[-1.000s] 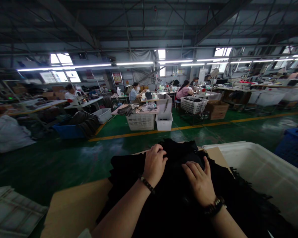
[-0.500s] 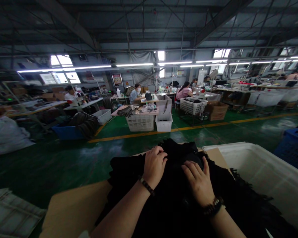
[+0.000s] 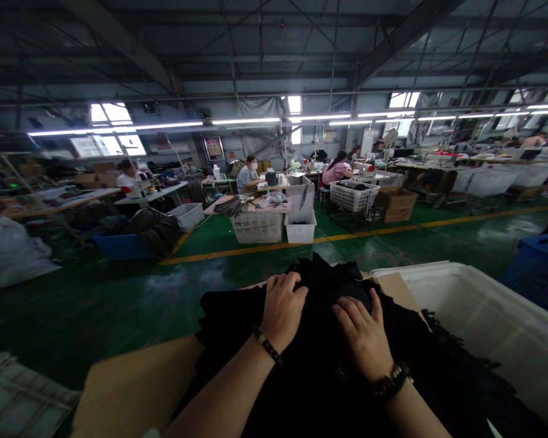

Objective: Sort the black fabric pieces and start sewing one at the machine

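Note:
A heap of black fabric (image 3: 319, 377) lies on a brown cardboard-topped surface (image 3: 132, 389) in front of me. My left hand (image 3: 283, 307) rests on the heap with its fingers curled into the cloth near the far edge. My right hand (image 3: 365, 334) lies flat on the fabric beside it, fingers stretched out and a little apart. Both wrists wear dark bead bracelets.
A large white plastic bin (image 3: 479, 316) stands at my right, a blue crate (image 3: 541, 267) behind it. Beyond the green floor with its yellow line, people sit at sewing tables (image 3: 274, 185) among white baskets (image 3: 258, 226) and cardboard boxes (image 3: 399, 204).
The hands stay where they were on the fabric; only the view has shifted slightly.

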A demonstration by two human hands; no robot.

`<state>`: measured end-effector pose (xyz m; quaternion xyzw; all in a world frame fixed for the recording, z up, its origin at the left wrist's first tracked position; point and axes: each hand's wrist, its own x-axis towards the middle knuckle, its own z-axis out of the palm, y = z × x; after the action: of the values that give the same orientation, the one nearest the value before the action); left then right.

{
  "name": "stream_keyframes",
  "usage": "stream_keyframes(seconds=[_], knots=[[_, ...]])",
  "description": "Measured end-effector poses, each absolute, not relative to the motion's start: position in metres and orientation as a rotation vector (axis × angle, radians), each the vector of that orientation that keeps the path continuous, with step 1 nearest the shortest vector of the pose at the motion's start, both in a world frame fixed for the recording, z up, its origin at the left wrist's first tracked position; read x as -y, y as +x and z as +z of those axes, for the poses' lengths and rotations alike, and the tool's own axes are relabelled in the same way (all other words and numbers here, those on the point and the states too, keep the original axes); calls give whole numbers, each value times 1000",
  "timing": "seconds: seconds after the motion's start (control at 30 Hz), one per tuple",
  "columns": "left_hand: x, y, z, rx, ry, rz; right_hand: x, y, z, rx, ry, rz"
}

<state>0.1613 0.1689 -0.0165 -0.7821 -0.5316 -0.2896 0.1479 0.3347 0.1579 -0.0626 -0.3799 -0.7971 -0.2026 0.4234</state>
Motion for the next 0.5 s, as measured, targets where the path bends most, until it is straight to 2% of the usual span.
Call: stream_keyframes(seconds=[0.23, 0.5], knots=[[-168, 160, -15, 1522, -2253, -777, -158, 336, -64, 2003, -962, -487], [-173, 164, -7, 1706, -2390, -868, -158, 335, -63, 1997, -974, -485]])
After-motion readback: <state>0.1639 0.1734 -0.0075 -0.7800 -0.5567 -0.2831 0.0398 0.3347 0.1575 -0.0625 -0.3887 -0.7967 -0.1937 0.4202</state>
